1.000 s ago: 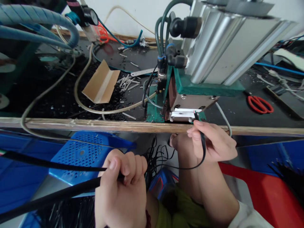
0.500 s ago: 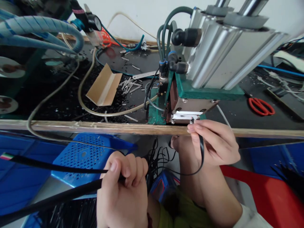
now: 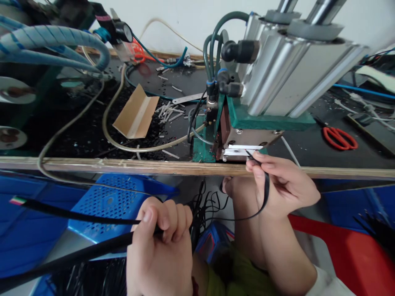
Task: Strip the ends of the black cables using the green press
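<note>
My left hand (image 3: pixel 165 242) is closed in a fist around black flat cables (image 3: pixel 77 216); one of them ends at the far left in a stripped tip with red, white and green. My right hand (image 3: pixel 277 181) pinches the end of a thin black cable (image 3: pixel 266 193) between thumb and fingers. That cable's dark tip points up and left, at the white slot of the press (image 3: pixel 242 151), just above the table edge. From my right hand the cable loops down toward the middle.
Red-handled scissors (image 3: pixel 339 138) lie right of the press. A folded cardboard piece (image 3: pixel 135 113), scattered grey offcuts (image 3: pixel 169 111) and hoses are on the left. The wooden table edge (image 3: pixel 154 166) crosses the view above a blue stool (image 3: pixel 108 205).
My right hand has shifted slightly right and turned, and the cable tip it holds now slants up and left. The striped cable end at the far left has moved a little right.
</note>
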`<state>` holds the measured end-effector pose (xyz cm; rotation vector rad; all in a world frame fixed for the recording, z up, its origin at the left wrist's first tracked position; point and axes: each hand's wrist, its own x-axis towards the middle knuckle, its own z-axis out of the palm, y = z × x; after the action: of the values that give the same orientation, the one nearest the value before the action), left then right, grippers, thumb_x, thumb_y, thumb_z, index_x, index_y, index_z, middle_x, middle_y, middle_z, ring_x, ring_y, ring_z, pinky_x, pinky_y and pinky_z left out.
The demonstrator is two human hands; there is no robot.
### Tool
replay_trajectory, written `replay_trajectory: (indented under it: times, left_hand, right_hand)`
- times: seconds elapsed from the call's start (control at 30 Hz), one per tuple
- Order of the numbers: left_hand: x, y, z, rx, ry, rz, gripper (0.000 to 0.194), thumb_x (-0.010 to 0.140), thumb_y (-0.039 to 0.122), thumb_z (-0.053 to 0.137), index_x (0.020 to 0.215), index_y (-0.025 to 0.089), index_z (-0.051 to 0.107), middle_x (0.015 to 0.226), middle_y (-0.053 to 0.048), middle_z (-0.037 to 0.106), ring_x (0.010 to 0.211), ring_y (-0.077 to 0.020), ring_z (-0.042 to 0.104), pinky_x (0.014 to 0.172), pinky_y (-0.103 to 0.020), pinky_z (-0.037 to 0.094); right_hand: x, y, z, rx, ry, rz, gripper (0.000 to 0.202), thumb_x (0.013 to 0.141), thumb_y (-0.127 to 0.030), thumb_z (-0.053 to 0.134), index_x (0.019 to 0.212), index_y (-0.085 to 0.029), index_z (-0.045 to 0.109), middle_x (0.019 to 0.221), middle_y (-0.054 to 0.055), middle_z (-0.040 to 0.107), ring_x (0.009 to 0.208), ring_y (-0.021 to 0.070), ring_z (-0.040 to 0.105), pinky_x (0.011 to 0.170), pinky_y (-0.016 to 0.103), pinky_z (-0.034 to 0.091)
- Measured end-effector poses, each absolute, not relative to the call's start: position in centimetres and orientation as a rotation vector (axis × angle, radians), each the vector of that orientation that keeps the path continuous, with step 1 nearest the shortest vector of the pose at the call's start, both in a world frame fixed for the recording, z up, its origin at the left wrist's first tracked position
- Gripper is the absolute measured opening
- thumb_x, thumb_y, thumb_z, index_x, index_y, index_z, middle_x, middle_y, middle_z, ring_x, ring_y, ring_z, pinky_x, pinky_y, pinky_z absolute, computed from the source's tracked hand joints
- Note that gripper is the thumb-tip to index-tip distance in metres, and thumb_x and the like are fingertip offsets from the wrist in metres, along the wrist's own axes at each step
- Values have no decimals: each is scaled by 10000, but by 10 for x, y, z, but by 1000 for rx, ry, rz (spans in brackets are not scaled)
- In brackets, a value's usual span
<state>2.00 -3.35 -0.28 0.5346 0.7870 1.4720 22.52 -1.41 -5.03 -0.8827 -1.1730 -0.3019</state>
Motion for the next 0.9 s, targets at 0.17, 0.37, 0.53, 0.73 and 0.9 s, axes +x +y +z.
replay_trajectory:
  times: [0.17,0.37,0.53,0.73,0.9]
  left_hand:
    - [19,-33,-4,522,784,1474,383,1008,310,714,681,214,537,565,56,292,500,-122,235,492,-267,407]
    - [19,-34,-2,520,774,1470,385,1005,307,721,689,211,524,571,59,276,506,-117,239,501,-265,395]
    - [18,-34,-1,514,772,1458,394,1017,317,714,690,210,522,573,58,263,511,-116,230,508,-267,375]
    - [19,-34,-2,513,780,1464,391,999,306,732,691,212,509,574,59,266,505,-114,230,500,-268,370]
    - [19,-35,1,499,792,1471,393,1005,311,714,682,212,513,568,57,264,509,-120,212,495,-275,356]
  right_hand:
    - [222,-13,-43,-819,-1127,-224,430,831,65,891,1112,-259,865,1111,6,895,927,181,881,777,317,796]
    - [221,-14,-37,-828,-1121,-178,323,864,16,883,1071,-231,862,1050,29,884,867,176,877,650,244,759]
    - [221,-16,-37,-815,-1129,-138,304,883,-7,887,1071,-245,865,975,20,877,787,179,866,545,236,720]
    - [221,-16,-37,-837,-1128,-144,318,856,-6,891,1055,-254,872,997,17,886,801,176,860,546,233,702]
    - [223,-14,-39,-840,-1117,-176,317,832,-4,891,1024,-255,871,987,19,884,752,172,835,481,231,665]
